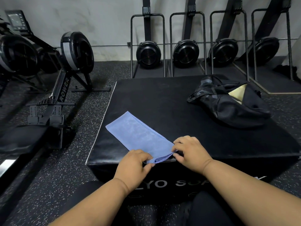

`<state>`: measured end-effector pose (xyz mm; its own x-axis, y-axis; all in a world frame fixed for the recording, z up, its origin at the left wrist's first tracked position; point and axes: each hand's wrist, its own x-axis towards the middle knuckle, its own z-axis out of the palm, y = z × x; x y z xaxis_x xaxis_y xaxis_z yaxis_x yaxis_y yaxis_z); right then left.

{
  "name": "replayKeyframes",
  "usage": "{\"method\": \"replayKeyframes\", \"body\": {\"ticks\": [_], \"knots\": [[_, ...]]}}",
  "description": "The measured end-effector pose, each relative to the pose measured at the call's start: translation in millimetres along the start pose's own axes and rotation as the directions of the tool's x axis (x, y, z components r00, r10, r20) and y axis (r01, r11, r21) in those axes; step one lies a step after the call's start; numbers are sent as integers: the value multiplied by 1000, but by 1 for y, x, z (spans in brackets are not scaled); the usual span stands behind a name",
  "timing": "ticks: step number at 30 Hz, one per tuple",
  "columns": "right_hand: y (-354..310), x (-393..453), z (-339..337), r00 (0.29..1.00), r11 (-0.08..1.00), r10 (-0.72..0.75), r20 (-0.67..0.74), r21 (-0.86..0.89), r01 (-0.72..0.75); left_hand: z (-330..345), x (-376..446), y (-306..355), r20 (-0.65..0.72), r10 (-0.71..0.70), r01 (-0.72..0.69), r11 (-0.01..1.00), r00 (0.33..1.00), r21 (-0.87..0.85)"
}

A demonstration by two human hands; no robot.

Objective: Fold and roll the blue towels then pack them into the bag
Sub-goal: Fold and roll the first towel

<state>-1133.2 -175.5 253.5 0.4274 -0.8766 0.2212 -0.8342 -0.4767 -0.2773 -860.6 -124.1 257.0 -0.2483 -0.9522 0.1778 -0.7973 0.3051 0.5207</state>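
Two hands are seen at the near edge of the black surface (162,98). One blue towel (136,136), folded into a long strip, is pinched at its near end by both: the left hand (135,162) grips the left corner, the right hand (190,150) the right corner. Beyond the left hand the strip stretches away leftward. One black bag (228,103) lies well beyond the right hand, gaping open. Four upright rowers (185,53) are lined along the wall, and two more stand left of the hands.

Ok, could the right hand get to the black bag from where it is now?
Probably yes. The right hand pinches the blue towel at the near edge; only bare plyo box top lies between it and the black bag, though it must let go first.
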Motion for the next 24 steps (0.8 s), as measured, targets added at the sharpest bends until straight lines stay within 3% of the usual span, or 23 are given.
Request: {"method": "replayKeyframes", "body": {"ticks": [9, 12, 22, 24], "knots": [[-16, 13, 6, 981, 983, -182, 60, 43, 179, -29, -18, -15, -42, -26, 23, 998, 999, -52], [-17, 16, 7, 969, 979, -205, 137, 38, 202, -29, -30, -22, -9, -53, 53, 998, 999, -45], [-26, 28, -1, 936, 993, -118, 333, 61, 104, -11, -42, -20, 24, -127, 126, 991, 992, 37], [-26, 31, -1, 933, 994, -87, 350, 93, 57, -12, -38, -13, 2, -196, 196, 980, 981, 24]]}}
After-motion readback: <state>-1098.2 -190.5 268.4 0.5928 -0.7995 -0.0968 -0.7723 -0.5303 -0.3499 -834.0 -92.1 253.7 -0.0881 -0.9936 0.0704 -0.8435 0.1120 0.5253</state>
